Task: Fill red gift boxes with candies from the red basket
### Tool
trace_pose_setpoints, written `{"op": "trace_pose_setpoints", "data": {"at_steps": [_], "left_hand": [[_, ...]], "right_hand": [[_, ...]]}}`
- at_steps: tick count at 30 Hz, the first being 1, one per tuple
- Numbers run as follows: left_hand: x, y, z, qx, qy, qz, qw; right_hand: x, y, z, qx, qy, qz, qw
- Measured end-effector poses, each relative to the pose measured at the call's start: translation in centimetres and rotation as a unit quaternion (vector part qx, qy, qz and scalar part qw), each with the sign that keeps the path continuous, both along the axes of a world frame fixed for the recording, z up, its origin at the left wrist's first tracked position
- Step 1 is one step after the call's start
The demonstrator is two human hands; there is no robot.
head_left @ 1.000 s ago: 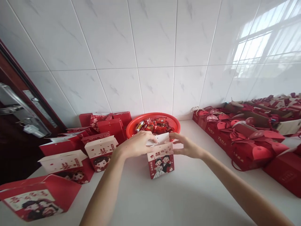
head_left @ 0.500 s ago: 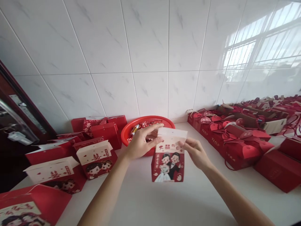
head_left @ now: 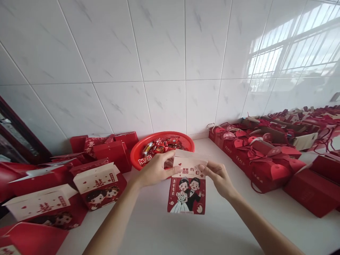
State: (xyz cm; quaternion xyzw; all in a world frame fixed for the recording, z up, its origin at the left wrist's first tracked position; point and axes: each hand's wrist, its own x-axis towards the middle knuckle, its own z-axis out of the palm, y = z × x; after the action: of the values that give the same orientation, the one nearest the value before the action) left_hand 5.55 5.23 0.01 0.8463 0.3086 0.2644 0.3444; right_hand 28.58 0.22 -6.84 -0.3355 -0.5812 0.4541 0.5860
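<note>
A red and cream paper gift box, printed with a cartoon bride and groom, hangs upright above the white tabletop. My left hand is closed on its upper left edge, the thumb on the front face. On the upper right edge my right hand pinches it, thumb in front and fingers behind. The box's top flap stands up at the upper rim. Just behind the box is a red plastic basket with wrapped sweets in it.
On the left stand several open red gift boxes. Along the wall on the right are rows of closed red boxes with string handles. White marbled tiles back the white table.
The box has come slightly lower and its printed front shows more squarely. Its top flap looks tipped further back. The view has shifted a little to the right.
</note>
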Motion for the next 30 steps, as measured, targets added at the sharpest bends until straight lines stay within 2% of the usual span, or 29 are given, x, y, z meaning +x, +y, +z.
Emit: {"op": "trace_pose_setpoints", "data": {"at_steps": [3,11,18,24,30], "left_hand": [[0.1,0.2,-0.2,-0.034,-0.023,-0.005,0.999],[0.5,0.8,-0.9,-0.016,-0.056,-0.023,0.998],[0.5,1.0,-1.3,-0.002,-0.068,-0.007,0.998],[0.7,0.7,-0.9,0.01,-0.051,-0.006,0.999],[0.5,0.0,-0.4,0.007,-0.011,-0.028,1.0]], "right_hand": [[0.1,0.0,0.0,-0.012,0.002,0.02,1.0],[0.4,0.1,-0.2,-0.034,-0.013,0.022,0.999],[0.2,-0.1,-0.5,-0.055,0.05,0.069,0.995],[0.0,-0.2,0.1,-0.071,0.022,0.042,0.996],[0.1,-0.1,-0.1,-0.102,0.038,0.051,0.993]]}}
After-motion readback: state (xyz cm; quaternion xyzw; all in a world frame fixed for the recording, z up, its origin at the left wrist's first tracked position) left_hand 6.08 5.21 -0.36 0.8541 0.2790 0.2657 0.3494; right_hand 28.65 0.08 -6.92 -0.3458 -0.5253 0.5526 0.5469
